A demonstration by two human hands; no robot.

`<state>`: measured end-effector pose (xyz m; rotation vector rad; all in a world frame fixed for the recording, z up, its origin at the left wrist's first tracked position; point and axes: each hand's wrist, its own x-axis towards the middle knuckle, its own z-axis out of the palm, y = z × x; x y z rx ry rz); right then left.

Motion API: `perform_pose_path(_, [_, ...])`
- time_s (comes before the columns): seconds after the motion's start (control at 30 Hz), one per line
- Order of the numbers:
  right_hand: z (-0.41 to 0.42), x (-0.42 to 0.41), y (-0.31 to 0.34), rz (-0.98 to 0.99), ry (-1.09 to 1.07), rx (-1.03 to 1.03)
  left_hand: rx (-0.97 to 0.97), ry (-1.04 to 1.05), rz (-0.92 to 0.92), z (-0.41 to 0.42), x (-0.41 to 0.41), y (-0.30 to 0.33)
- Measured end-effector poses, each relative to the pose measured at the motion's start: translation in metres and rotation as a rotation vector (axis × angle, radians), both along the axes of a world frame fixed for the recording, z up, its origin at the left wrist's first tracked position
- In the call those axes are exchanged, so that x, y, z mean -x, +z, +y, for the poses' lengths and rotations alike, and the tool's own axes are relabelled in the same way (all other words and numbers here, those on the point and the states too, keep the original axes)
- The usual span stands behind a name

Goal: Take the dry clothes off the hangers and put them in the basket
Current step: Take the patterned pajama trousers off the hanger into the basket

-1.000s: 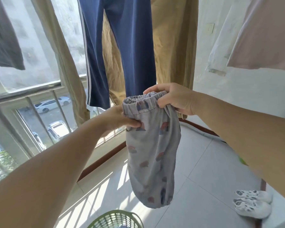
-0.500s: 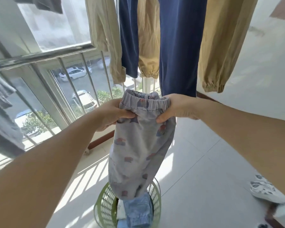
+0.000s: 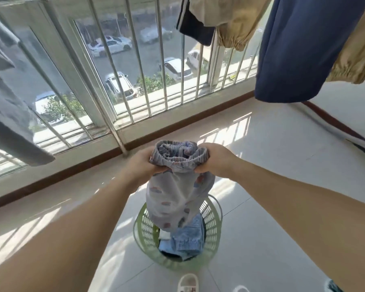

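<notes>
Both hands, left hand (image 3: 144,163) and right hand (image 3: 214,160), pinch the waistband of the patterned trousers (image 3: 173,199) at frame centre. The trousers hang lengthwise straight down, their lower end already inside the green basket (image 3: 214,220) directly below, so lowering looks sufficient.

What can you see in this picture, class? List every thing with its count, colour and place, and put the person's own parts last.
patterned trousers: one, pale grey with small coloured marks, held by the waistband above the basket
basket: one, light green, on the floor below the trousers
denim garment: one, light blue, inside the basket
navy trousers: one pair, dark blue, hanging upper right
tan trousers: at least two cuffed legs, beige, hanging at the top and right
grey garment: one, grey, hanging far left
railing: one, silver bars, at the window
cars: several, mostly white, on the street below
slipper: one, white, bottom edge
left hand: gripping the waistband's left side
right hand: gripping its right side
</notes>
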<state>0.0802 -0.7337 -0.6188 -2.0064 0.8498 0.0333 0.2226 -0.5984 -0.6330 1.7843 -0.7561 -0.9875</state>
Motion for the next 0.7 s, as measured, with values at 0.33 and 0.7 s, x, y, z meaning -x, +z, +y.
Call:
perform_pose_path(0.33, [0.025,0.000,-0.087,0.025,0.071,0.155,-0.038,0.082,-0.083,0.035,0.002,-0.083])
perform_pose_path(0.7, [0.105,0.082,-0.285,0.287,0.229,-0.122,-0.362,-0.002,0.135,0.127,0.089,-0.262])
